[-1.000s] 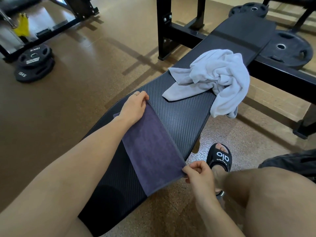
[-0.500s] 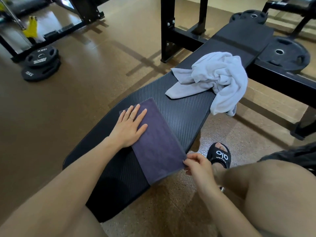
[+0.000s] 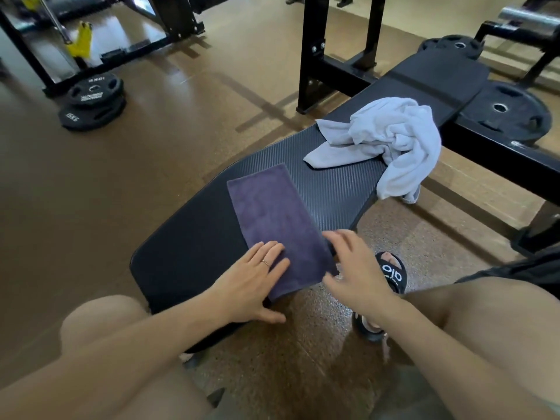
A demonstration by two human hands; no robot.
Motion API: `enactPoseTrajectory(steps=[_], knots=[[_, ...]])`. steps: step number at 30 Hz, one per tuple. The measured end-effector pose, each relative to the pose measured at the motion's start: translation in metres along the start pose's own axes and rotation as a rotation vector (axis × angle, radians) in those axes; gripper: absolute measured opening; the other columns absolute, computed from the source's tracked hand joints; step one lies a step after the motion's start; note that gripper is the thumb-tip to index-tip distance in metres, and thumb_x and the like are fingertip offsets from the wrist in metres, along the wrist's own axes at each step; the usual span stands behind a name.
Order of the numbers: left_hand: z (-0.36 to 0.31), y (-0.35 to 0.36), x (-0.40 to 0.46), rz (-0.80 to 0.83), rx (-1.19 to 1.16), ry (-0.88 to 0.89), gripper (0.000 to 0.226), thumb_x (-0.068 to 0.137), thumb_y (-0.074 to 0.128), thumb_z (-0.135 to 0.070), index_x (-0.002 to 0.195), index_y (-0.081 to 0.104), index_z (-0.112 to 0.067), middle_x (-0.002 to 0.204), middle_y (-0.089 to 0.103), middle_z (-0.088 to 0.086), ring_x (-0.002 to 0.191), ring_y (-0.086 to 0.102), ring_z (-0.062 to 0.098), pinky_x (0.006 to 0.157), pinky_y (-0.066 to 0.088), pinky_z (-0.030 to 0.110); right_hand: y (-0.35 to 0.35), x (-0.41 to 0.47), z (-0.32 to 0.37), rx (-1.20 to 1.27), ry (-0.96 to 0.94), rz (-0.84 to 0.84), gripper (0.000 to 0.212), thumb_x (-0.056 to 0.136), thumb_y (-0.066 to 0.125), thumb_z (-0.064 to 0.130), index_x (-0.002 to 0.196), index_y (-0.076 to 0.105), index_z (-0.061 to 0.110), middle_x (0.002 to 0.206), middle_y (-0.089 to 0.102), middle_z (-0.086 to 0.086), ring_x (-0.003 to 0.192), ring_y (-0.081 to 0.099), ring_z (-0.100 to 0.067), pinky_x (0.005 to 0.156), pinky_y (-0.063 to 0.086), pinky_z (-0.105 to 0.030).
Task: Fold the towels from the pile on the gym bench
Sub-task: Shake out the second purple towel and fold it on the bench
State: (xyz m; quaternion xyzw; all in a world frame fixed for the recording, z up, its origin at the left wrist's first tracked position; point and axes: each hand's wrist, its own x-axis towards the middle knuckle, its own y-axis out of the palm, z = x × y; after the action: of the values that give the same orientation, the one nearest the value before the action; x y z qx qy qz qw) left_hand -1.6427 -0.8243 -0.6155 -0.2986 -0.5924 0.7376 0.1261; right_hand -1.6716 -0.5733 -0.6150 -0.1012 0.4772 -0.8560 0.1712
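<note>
A dark purple towel (image 3: 274, 221), folded into a long narrow strip, lies flat on the black padded bench (image 3: 188, 237), running from about 11 o'clock down to 5 o'clock across the near end of the pad. The left hand (image 3: 253, 281) lies palm down on the strip's near left corner, its fingers (image 3: 272, 257) straight and spread a little, a thin ring on one of them, the thumb stretched out along the bench edge toward 4 o'clock. The right hand (image 3: 354, 268) is at the strip's near right corner, where the cloth hangs a touch past the pad's edge; its fingers are loosely extended and somewhat blurred, resting at or just over the cloth, and I cannot tell whether they press it. Neither hand is gripping anything. Farther up the bench, at about 1 o'clock from the purple strip and well apart from it, a light grey towel (image 3: 391, 140) sits in a crumpled heap, one end trailing over the right edge of the pad. Beyond it, a black weight plate (image 3: 509, 112) lies by the black steel frame (image 3: 330, 53). Off at 10 o'clock a stack of weight plates (image 3: 92, 100) rests on the brown floor (image 3: 145, 165). A foot in a black slide sandal (image 3: 391, 272) is planted on the floor just right of the bench.
</note>
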Motion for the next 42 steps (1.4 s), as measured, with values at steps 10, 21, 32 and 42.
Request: enactPoseTrajectory(steps=[10,21,32,42], knots=[[-0.032,0.030,-0.018,-0.192,-0.024,-0.129,0.068,0.107,0.033,-0.048,0.161,0.020,-0.010,0.167,0.017,0.015,0.155,0.016,0.030,0.125,0.013,0.045,0.010,0.021,-0.016,-0.596,-0.542,0.323,0.108,0.079,0.077,0.016,0.163,0.010,0.020,0.170,0.010,-0.005,0.157,0.010,-0.022,0.126,0.008,-0.042],[-0.026,0.021,-0.022,-0.313,-0.007,-0.125,0.058,0.096,0.056,-0.053,0.134,0.061,-0.009,0.140,0.060,0.014,0.130,0.057,0.027,0.114,0.039,0.036,0.008,0.033,-0.016,-0.389,-0.563,0.180,0.054,0.086,0.065,0.018,0.140,0.059,0.016,0.148,0.056,-0.004,0.139,0.050,-0.020,0.121,0.024,-0.039],[0.011,-0.010,-0.025,-0.305,-0.743,-0.281,0.013,0.105,0.043,-0.034,0.107,0.051,-0.023,0.095,0.062,-0.006,0.083,0.062,0.014,0.075,0.052,0.041,-0.035,0.064,0.011,0.150,-0.078,0.310,0.022,0.094,0.056,0.016,0.102,0.074,0.028,0.084,0.070,0.014,0.076,0.064,-0.003,0.078,0.052,-0.027],[0.039,-0.008,0.008,-0.352,-1.155,-0.640,0.019,0.105,0.049,-0.037,0.102,0.063,-0.025,0.091,0.070,0.001,0.085,0.067,0.020,0.082,0.056,0.049,-0.012,0.096,0.004,0.206,0.185,0.209,0.053,0.082,0.040,0.055,0.096,0.066,0.012,0.086,0.070,-0.002,0.085,0.065,-0.021,0.083,0.054,-0.041]])
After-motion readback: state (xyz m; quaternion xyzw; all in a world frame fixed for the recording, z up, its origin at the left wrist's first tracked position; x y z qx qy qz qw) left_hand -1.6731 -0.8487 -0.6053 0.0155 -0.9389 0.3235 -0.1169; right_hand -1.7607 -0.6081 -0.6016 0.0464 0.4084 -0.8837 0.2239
